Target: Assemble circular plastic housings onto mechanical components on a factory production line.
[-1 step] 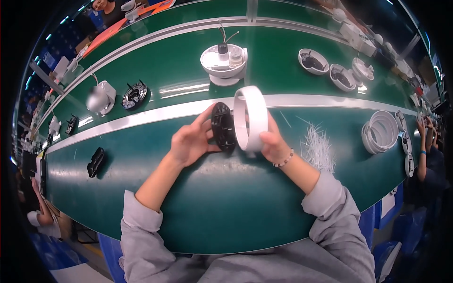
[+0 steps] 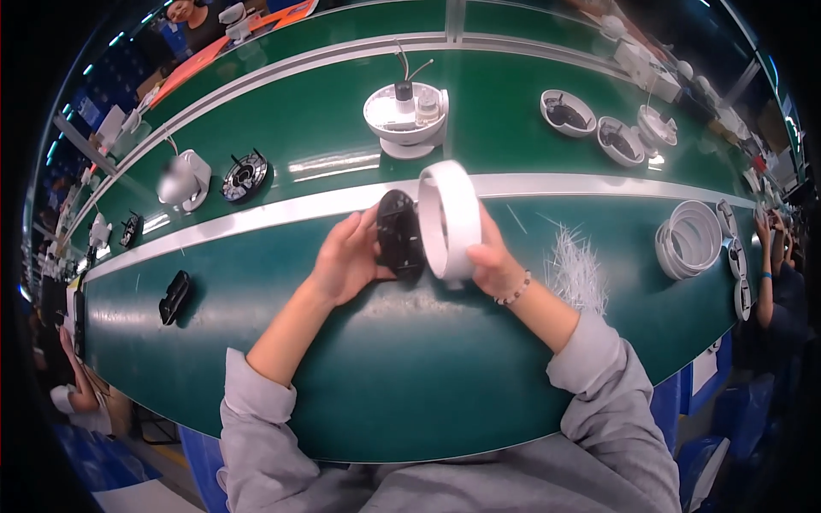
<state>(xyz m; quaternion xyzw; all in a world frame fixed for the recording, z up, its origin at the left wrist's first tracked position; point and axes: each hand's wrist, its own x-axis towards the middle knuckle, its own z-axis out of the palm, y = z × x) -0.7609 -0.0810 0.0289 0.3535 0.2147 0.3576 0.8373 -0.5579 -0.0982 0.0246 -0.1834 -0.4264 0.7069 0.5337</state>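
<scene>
My left hand [image 2: 345,256] grips a black oval plastic part [image 2: 399,235] by its left side, the part standing on edge with moulded ribs on its face. In my right hand [image 2: 496,261] is a white plastic ring [image 2: 463,218], held upright with the thumb on its outer wall. The ring's open side faces the black part, and the two are very close together; whether they touch I cannot tell. Both are above the green work surface [image 2: 419,368], near the metal strip. The fingertips behind each part are hidden.
Thin white strips [image 2: 577,269] lie heaped to the right. Beyond them stand white rings [image 2: 688,239]. A small black part [image 2: 174,297] lies at left. On the conveyor [image 2: 316,94] sit a white housing with wires [image 2: 404,115], a round black part [image 2: 245,175] and white shells [image 2: 568,114].
The black part and the white ring have both shifted slightly left and a little nearer to me. My hands keep hold of them.
</scene>
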